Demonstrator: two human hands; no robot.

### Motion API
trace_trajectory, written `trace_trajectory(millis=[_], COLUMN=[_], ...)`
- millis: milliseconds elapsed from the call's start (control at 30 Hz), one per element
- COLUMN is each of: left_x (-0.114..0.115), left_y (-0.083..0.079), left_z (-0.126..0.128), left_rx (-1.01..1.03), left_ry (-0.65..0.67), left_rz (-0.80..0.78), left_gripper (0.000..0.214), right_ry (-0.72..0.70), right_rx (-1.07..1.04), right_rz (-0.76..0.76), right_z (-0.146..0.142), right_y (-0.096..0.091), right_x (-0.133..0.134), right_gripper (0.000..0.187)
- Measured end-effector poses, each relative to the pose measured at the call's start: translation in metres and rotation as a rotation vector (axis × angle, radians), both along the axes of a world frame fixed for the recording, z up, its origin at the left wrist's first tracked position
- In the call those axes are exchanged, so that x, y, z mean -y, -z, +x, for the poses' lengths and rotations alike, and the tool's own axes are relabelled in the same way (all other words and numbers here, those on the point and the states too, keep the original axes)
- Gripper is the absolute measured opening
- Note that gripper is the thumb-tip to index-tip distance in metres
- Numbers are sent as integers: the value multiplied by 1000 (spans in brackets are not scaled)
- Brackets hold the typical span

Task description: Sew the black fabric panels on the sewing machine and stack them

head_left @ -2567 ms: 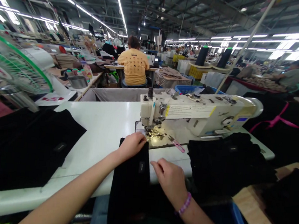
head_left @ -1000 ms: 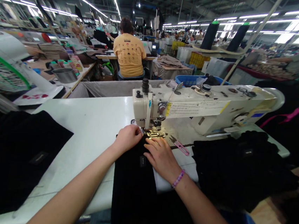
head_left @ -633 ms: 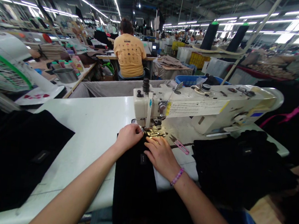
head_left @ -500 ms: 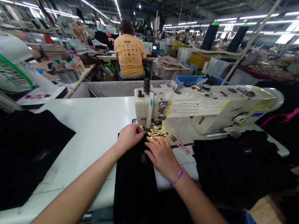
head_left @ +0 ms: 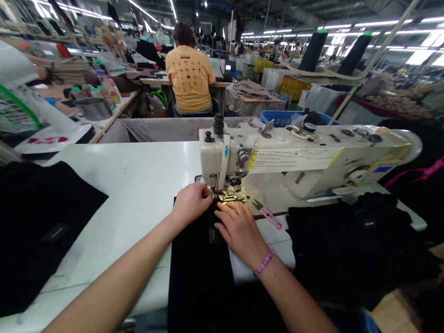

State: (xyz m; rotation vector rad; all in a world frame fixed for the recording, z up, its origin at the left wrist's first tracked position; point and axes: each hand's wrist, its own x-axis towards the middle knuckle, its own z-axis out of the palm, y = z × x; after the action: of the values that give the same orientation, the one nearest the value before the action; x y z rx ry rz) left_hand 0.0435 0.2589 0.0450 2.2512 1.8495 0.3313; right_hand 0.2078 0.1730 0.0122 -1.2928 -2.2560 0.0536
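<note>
A strip of black fabric (head_left: pixel 196 269) with a small label runs from the table's front edge up to the needle of a cream sewing machine (head_left: pixel 301 156). My left hand (head_left: pixel 192 201) is curled on the fabric's top left corner, right beside the presser foot (head_left: pixel 231 195). My right hand (head_left: pixel 239 230) lies flat on the fabric's right side with fingers stretched toward the foot. A pink bead bracelet sits on my right wrist.
Pink thread snips (head_left: pixel 266 214) lie on the machine bed to the right. Stacks of black pieces sit on the white table (head_left: pixel 142 180) at the left (head_left: pixel 15 230) and right (head_left: pixel 356 242). A green-rimmed fan (head_left: pixel 4 103) stands far left. A person in a yellow shirt (head_left: pixel 189 79) sits ahead.
Since 2.6 s ago my right hand moved up from the table's edge onto the fabric by the presser foot. Over the last second both hands have stayed almost still.
</note>
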Motion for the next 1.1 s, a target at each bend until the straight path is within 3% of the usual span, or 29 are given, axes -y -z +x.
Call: trace_trajectory(millis=[400, 600, 733, 833, 967, 1033, 1100], left_x=[-1, 14, 76, 149, 232, 253, 261], left_y=[5, -15, -20, -1, 39, 54, 60], left_z=[1, -18, -45, -55, -48, -41, -35], left_rx=[59, 130, 379, 662, 783, 758, 707], left_ry=[6, -58, -86, -37, 10, -44, -135], left_rz=[37, 138, 395, 585, 467, 357, 234], left_gripper=[21, 20, 24, 8, 15, 16, 14], right_ry=[7, 10, -4, -114, -292, -304, -310], right_rx=[16, -89, -379, -450, -299, -241, -229], right_rz=[10, -68, 1, 58, 99, 139, 182], right_z=[-1, 5, 10, 9, -6, -16, -26], right_y=[-3, -1, -6, -14, -19, -17, -15], right_x=[1, 5, 43, 85, 123, 127, 124], right_gripper=[23, 24, 29, 41, 52, 48, 38])
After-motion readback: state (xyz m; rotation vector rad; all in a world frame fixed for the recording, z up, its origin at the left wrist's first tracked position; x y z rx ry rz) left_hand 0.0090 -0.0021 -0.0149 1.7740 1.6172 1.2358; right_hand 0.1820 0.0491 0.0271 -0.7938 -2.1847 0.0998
